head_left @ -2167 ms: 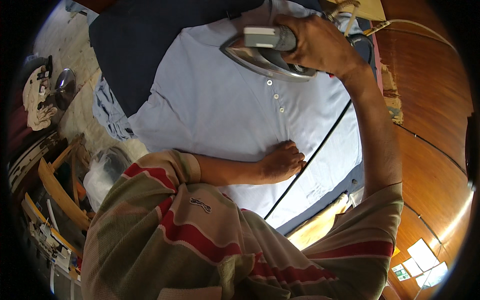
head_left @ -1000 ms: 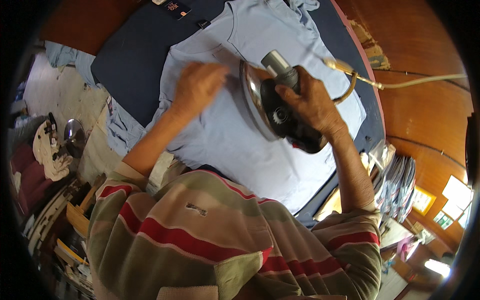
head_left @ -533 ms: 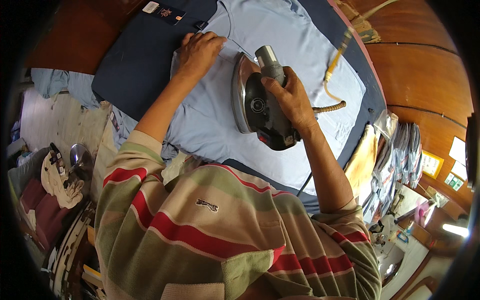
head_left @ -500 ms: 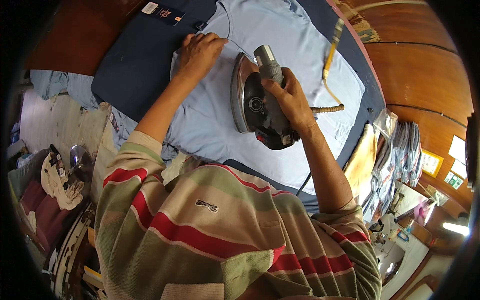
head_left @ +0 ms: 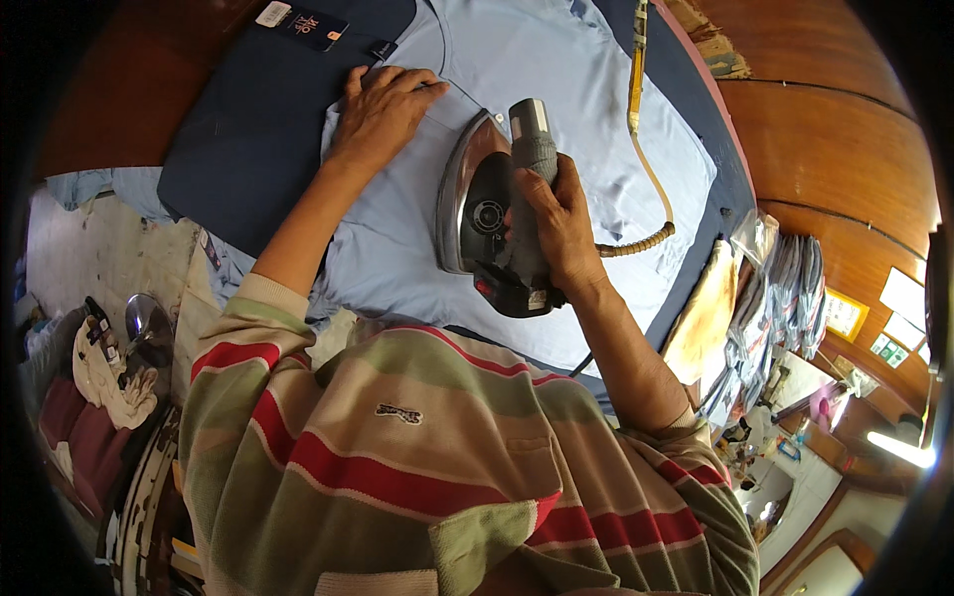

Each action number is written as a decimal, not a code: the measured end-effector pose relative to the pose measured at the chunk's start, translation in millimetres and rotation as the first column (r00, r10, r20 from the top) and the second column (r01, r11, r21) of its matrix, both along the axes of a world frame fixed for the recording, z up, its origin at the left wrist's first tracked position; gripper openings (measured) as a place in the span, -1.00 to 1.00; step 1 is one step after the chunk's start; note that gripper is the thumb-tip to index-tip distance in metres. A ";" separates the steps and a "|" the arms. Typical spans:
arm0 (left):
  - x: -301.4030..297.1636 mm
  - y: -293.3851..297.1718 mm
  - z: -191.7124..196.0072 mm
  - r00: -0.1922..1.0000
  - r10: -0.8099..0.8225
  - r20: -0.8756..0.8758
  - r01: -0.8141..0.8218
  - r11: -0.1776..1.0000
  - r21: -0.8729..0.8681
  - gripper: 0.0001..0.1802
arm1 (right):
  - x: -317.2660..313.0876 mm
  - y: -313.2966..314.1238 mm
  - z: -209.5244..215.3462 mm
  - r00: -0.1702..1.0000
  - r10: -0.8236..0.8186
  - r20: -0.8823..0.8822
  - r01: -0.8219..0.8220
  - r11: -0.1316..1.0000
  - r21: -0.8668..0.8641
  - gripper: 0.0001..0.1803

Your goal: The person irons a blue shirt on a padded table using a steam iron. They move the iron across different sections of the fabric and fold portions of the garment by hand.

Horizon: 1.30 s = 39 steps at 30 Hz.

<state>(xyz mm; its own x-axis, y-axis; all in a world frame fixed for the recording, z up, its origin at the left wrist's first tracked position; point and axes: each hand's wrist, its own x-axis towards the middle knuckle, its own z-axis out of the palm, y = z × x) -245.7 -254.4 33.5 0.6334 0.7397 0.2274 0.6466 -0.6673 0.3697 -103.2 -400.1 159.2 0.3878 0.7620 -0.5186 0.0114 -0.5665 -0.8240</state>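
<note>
Nearby, hose (head_left: pixel 638 244) overlaps shirt (head_left: pixel 596 129); dark tag (head_left: pixel 302 26) near left hand (head_left: pixel 386 114), loosely spread; right hand (head_left: pixel 559 223) wrapped around iron (head_left: pixel 485 223).

the iron (head_left: pixel 489 189) shows glossy metal, smooth black plastic and a rough, matt grey handle (head_left: pixel 534 151), the garment (head_left: pixel 606 139) matt cloth, the wall panels (head_left: pixel 820 159) glossy, smooth wood.

One iron (head_left: pixel 489 184), one outspread shirt (head_left: pixel 393 260), one lit lamp (head_left: pixel 899 449) show.

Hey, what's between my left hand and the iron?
In the head view, only a stretch of the light blue shirt lies between your left hand and the iron.
</note>
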 end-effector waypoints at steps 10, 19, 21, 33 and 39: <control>1.6 1.3 -0.3 1.000 -0.006 -0.021 0.006 1.000 0.010 -0.66 | 4.4 -4.4 -1.1 0.999 0.025 -0.034 -0.024 0.999 0.027 -0.53; 36.7 5.0 10.0 0.991 -0.115 0.063 0.116 0.993 -0.002 -0.52 | 30.6 -43.8 4.2 0.996 0.084 0.006 -0.084 0.996 0.024 -0.47; 38.7 16.8 -5.6 0.984 -0.097 -0.151 0.121 0.980 0.157 -0.49 | 29.4 -31.9 3.5 0.997 0.070 0.028 -0.070 0.997 0.011 -0.47; 37.5 31.9 -19.6 0.933 -0.083 -0.350 0.144 0.978 0.151 -0.45 | 21.3 -16.2 -9.6 0.998 0.002 0.057 -0.005 0.999 0.052 -0.45; 41.1 30.8 -13.5 0.929 -0.081 -0.361 0.138 0.981 0.135 -0.45 | 21.9 -17.7 -5.4 1.000 0.001 0.018 -0.002 0.998 0.064 -0.45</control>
